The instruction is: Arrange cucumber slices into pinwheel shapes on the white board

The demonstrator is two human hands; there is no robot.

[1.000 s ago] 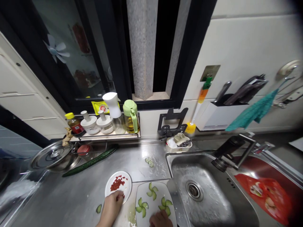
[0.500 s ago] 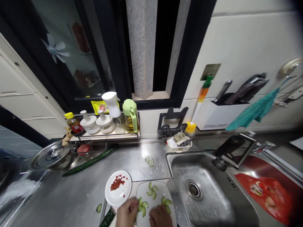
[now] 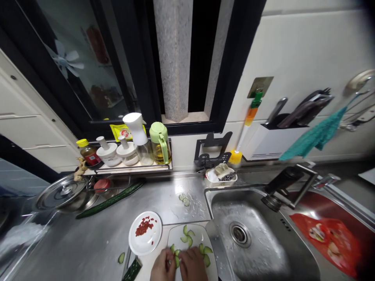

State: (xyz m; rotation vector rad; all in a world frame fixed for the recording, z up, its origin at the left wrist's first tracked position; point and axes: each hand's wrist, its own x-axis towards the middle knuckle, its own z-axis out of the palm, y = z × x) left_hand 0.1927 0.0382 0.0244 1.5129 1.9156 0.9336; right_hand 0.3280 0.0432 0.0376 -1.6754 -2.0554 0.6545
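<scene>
A white square plate at the bottom centre carries cucumber slices in three pinwheel clusters. The upper cucumber cluster and the right cucumber cluster show plainly, while fingers partly cover the left cucumber cluster. Both hands meet at that left cluster. My left hand is closed, thumb and fingers pinched at its left side; what is between them is too small to make out. My right hand has its fingers bent together, fingertips on a cucumber slice. A white round plate of small red dried berries is beside it.
A cut cucumber piece and a loose slice lie left of the plates. A whole cucumber lies behind, near a lidded pot. Several thin slices rest on the wet counter. The sink is at right.
My right hand has moved left from between the clusters to the left cluster. My left hand has shifted slightly right onto it, so the hands now nearly touch.
</scene>
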